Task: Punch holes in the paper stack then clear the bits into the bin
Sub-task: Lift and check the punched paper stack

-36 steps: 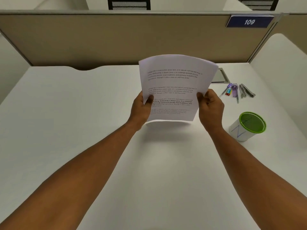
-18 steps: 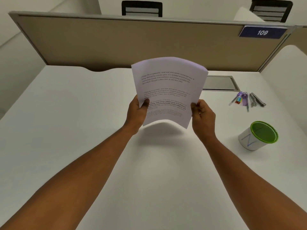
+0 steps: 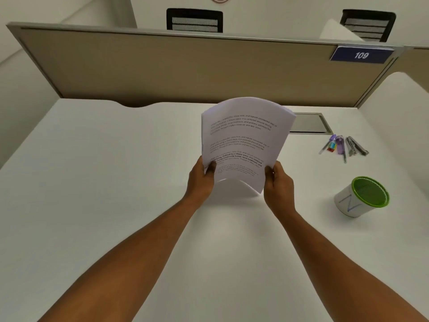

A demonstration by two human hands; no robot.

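A stack of printed white paper stands upright and bowed above the white desk. My left hand grips its lower left edge, thumb on the front sheet. My right hand holds the lower right corner between thumb and fingers. The stack's bottom edge hangs just above the desk. A small white bin with a green rim sits to the right of my right hand. A metal hole punch lies at the far right, beside a purple item.
A pen and a small coloured piece lie by the purple item. A grey cable hatch is set into the desk behind the paper. A beige partition with a "109" plate closes the far edge.
The view has tilted up and swung left, so everything sits lower and further right. The paper stack has turned slightly clockwise and bowed more; both hands keep their hold.
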